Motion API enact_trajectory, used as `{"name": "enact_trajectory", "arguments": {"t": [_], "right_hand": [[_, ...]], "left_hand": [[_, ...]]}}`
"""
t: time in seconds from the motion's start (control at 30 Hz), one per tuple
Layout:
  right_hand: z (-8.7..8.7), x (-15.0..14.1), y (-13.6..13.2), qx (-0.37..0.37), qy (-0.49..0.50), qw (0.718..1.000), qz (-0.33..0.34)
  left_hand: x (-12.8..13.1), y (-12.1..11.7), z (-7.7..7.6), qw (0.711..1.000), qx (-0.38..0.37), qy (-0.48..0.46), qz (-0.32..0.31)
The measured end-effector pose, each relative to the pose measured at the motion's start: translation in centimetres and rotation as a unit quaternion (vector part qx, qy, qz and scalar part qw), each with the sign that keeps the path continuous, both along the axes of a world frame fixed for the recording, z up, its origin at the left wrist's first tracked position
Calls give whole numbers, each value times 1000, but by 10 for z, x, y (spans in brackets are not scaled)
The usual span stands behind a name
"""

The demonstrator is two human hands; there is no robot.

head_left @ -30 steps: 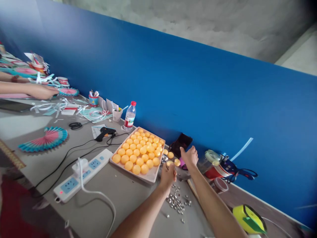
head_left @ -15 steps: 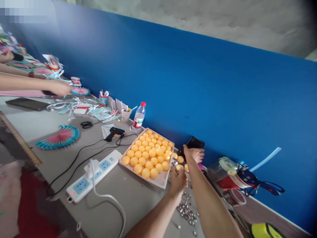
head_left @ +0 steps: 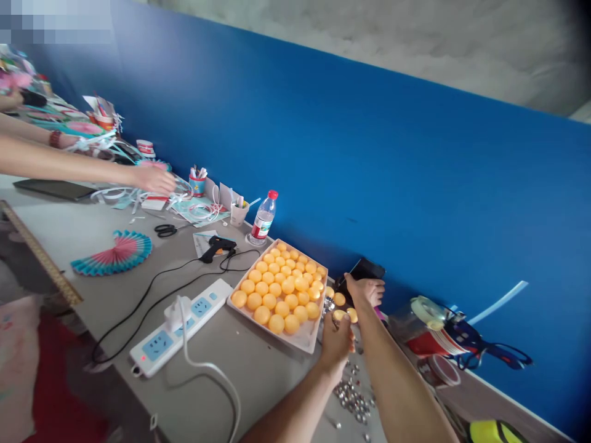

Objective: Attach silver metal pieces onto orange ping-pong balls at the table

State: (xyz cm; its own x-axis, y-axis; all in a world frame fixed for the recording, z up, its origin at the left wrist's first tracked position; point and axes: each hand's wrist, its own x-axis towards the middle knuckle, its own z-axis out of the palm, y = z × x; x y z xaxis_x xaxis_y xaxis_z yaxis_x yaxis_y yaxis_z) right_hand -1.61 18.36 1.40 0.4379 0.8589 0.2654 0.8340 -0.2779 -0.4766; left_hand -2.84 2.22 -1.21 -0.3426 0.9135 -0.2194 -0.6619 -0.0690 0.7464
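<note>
My right hand (head_left: 368,290) is at the foot of the blue wall, its thumb and fingers against a dark, flat, phone-like object (head_left: 364,271). What the far side of that hand touches is hidden. Closer to me, my left hand (head_left: 337,340) has its thumb raised and its fingers curled; their inner side cannot be seen. Loose yellow balls (head_left: 339,299) and small silvery bits (head_left: 329,304) lie just beyond it. Beside it on the left, a shallow tray (head_left: 302,343) holds many yellow balls (head_left: 277,289). Shiny metallic pieces (head_left: 355,400) are scattered below my wrists.
A power strip (head_left: 178,332), black glue gun (head_left: 219,247), scissors (head_left: 167,230) and water bottle (head_left: 263,218) stand left. Further left are a pleated paper fan (head_left: 117,253) and another person's hand (head_left: 157,179). Paper cups (head_left: 431,341) and glasses (head_left: 494,351) are on the right.
The other person's hand has moved right, past the small round fan, over the white strips. My own hands stay almost in place. The view has shifted slightly.
</note>
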Motion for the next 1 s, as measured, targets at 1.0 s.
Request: {"name": "enact_trajectory", "arguments": {"t": [1.0], "right_hand": [[16,85,-27,220,-172,932,232]], "left_hand": [[1,11,-14,998,1,54,15]]}}
